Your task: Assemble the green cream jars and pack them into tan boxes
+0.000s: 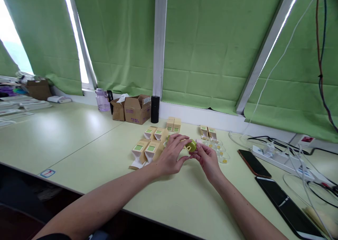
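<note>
A small, rounded olive-green plastic piece with a light loop (pixel 191 146) is up between my hands over the table. My right hand (pixel 208 160) pinches it from the right with thumb and fingers. My left hand (pixel 173 155) curves around its left side, with thumb and fingers apart and the index fingertip at its upper edge; whether that fingertip presses on it I cannot tell. Left of my hands lie several small kraft boxes (pixel 151 150) with green labels and open white flaps. Clear plastic pieces with yellow centres (pixel 220 152) lie beyond my right hand, partly hidden by it.
Two kraft boxes (pixel 173 124) stand at the back, with two open ones (pixel 208 132) further right. Behind are a carton (pixel 136 109), a black cylinder (pixel 155 109) and a purple bottle (pixel 102 100). Phones (pixel 286 204), a power strip (pixel 280 161) and cables occupy the right.
</note>
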Demonstrator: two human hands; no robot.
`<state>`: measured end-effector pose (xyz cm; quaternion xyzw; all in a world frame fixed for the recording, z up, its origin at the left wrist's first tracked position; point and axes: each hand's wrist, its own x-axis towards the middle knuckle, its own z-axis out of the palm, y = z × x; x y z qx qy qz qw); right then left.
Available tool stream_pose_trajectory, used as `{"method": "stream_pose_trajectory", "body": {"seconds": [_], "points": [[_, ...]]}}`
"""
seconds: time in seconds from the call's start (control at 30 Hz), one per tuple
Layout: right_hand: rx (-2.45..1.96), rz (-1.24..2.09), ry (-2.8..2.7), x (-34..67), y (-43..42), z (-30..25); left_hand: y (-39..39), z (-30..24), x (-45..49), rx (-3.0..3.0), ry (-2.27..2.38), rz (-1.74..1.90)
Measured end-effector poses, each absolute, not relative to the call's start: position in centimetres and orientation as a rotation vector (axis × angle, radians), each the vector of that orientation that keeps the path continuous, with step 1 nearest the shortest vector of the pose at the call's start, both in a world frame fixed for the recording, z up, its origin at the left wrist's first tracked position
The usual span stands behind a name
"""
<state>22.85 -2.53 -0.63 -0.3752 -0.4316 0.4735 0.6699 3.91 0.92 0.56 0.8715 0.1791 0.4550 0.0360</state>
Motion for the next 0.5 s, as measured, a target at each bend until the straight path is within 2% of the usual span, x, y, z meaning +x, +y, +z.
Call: {"method": "stream_pose_trajectory", "body": {"seconds": [0.5], "points": [[-0.873, 1.253, -0.992, 22.8, -2.7, -0.5, 2.3, -0.2, 3.9, 2.710, 0.530, 1.413]]}}
